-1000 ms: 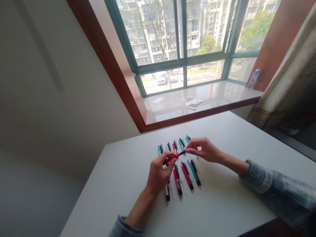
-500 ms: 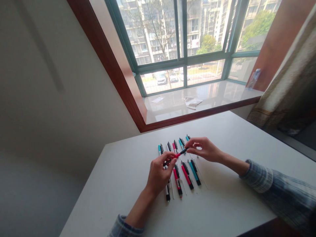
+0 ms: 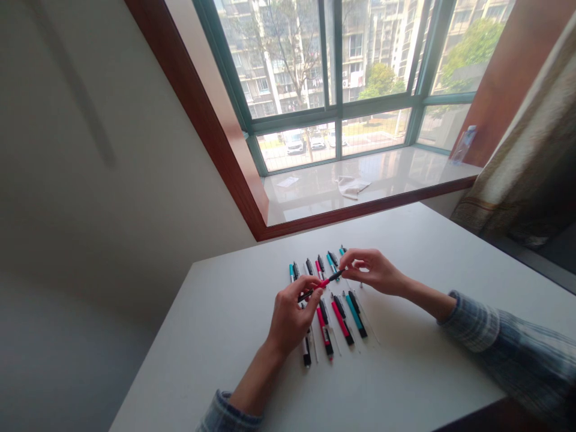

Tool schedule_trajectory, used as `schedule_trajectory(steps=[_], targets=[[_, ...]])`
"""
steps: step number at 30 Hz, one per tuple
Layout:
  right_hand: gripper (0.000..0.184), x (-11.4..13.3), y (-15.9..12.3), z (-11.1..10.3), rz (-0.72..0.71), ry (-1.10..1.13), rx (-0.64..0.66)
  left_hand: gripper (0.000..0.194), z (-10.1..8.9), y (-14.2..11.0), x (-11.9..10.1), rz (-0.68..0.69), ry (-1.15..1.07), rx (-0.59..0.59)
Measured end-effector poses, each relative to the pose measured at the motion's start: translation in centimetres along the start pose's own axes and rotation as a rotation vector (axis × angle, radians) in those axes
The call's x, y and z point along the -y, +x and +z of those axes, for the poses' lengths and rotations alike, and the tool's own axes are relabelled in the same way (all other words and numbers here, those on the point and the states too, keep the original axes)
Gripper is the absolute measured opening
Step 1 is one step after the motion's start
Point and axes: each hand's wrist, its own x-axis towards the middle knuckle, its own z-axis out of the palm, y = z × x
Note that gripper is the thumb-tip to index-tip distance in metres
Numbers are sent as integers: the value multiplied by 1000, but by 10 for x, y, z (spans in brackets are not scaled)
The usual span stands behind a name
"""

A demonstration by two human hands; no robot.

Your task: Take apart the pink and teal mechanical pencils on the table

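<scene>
A red-and-black pen (image 3: pixel 322 283) is being pinched at both ends by the fingertips of the left hand (image 3: pixel 292 318) and right hand (image 3: pixel 371 271), above parallel rows of pens (image 3: pixel 342 318) being kept within easy reach near the far edge of the white tabletop (image 3: pixel 216 360).

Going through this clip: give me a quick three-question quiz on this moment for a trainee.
1. Which colours does the pen held between the two hands show? A) green and white B) red and black C) yellow and blue
2. True or false: a white cloth lies on the window sill.
3. Fill in: the left hand holds the pen's lower end, and the ___ hand pinches its upper tip.

Key: 1 B; 2 true; 3 right, the right hand.
</scene>
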Motion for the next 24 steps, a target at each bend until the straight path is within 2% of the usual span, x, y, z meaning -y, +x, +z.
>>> schedule_trajectory(steps=[6, 10, 18, 24], targets=[[15, 0, -2, 0, -41, 45, 20, 12, 1, -1, 4, -18, 34, 32], [25, 2, -1, 0, -46, 37, 2, 20, 1, -2, 4, -10, 56, 34], [35, 0, 2, -1, 40, -99, 30, 17, 0, 0, 0, 19, 40, 27], [30, 4, 1, 1, 26, -104, -1, 16, 0, 0, 0, 13, 30, 34]])
